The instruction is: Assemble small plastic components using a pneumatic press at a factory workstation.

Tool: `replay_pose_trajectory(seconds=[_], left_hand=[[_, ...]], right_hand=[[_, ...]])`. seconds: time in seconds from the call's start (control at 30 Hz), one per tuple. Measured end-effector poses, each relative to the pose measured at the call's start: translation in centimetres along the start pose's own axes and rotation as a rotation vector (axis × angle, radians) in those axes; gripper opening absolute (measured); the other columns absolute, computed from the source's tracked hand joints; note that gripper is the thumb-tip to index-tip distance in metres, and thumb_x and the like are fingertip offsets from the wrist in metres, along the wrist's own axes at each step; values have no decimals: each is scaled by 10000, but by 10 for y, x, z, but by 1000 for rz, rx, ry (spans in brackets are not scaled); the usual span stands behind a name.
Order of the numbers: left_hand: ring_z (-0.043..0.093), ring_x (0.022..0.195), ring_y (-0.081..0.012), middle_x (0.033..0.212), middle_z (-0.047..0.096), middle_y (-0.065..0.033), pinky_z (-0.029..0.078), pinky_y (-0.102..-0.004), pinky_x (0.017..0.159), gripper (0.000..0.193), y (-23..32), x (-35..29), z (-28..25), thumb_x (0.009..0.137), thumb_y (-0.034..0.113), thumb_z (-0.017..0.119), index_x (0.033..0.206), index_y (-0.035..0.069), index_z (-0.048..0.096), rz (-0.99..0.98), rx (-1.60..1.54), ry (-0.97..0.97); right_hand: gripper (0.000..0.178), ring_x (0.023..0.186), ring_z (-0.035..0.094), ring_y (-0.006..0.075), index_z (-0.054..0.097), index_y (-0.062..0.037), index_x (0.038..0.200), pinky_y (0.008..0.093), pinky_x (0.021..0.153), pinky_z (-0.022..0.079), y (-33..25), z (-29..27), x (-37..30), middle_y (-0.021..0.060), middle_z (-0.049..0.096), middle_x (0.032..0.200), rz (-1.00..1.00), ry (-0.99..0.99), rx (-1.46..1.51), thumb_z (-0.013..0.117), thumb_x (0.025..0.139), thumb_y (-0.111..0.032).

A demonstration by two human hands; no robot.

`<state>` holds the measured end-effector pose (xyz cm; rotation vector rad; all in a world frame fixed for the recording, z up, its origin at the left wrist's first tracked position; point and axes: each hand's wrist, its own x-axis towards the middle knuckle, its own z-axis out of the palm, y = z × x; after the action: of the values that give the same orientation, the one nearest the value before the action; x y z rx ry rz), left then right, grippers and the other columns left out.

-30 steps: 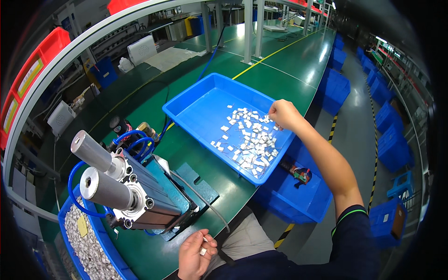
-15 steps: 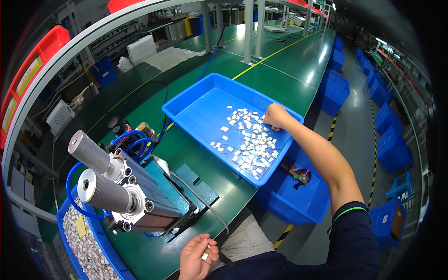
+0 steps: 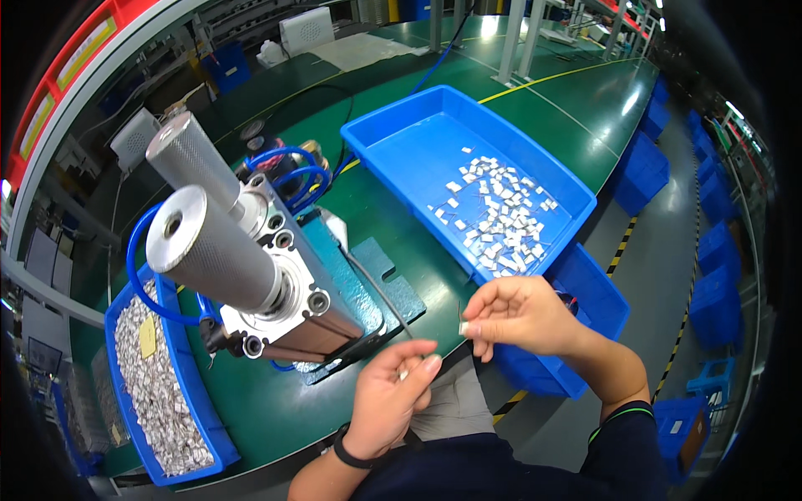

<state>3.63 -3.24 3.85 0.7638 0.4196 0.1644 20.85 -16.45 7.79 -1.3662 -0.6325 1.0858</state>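
Observation:
Between thumb and fingertips, my right hand [image 3: 522, 319] pinches a small white block with a thin lead [image 3: 464, 328], just off the near edge of the shallow blue tray [image 3: 393, 125]. My left hand [image 3: 393, 392], with a black band on the wrist, is closed on a small white block [image 3: 403, 375], mostly hidden by the fingers. Many similar white blocks with thin leads [image 3: 510, 221] lie loose in the tray's right half. Left of my hands stands a pneumatic device [image 3: 288, 292] with two knurled metal cylinders on a teal base.
A long blue bin [image 3: 225, 442] full of whitish small parts, with a yellow slip on top, stands at the left. Blue hoses [image 3: 138, 275] loop round the device. Another blue bin [image 3: 601, 296] sits below the tray, beside the green table [image 3: 443, 292].
My right hand has come back from the tray toward my left hand, now with a white block in its fingertips. My left hand has risen and moved right. The view has shifted.

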Motion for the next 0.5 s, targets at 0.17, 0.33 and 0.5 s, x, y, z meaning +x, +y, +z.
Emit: replay_pose_trajectory(seconds=[0.17, 0.33, 0.5], left_hand=[[357, 493, -14, 664, 465, 45, 265, -184, 420, 185, -4, 10, 8, 869, 7, 605, 1050, -24, 588, 156, 183, 10], [383, 499, -10, 660, 484, 49, 279, -176, 424, 144, -10, 9, 8, 867, 20, 615, 1003, -26, 609, 228, 262, 41], [406, 498, -12, 649, 514, 39, 292, -172, 428, 117, -8, 9, 10, 869, 54, 628, 950, -30, 628, 254, 335, 86]], right_hand=[[156, 701, 642, 129, 520, 26, 926, 251, 617, 554, 10, 16, -8, 92, 620, 790, -15, -5, -33, 644, 856, -38], [186, 742, 663, 164, 469, 1, 911, 272, 634, 567, 11, 19, -10, 122, 628, 850, -2, 2, -74, 636, 835, 35], [184, 748, 664, 166, 465, -1, 910, 272, 637, 567, 15, 20, -12, 122, 627, 845, -52, -21, -108, 630, 838, 38]])
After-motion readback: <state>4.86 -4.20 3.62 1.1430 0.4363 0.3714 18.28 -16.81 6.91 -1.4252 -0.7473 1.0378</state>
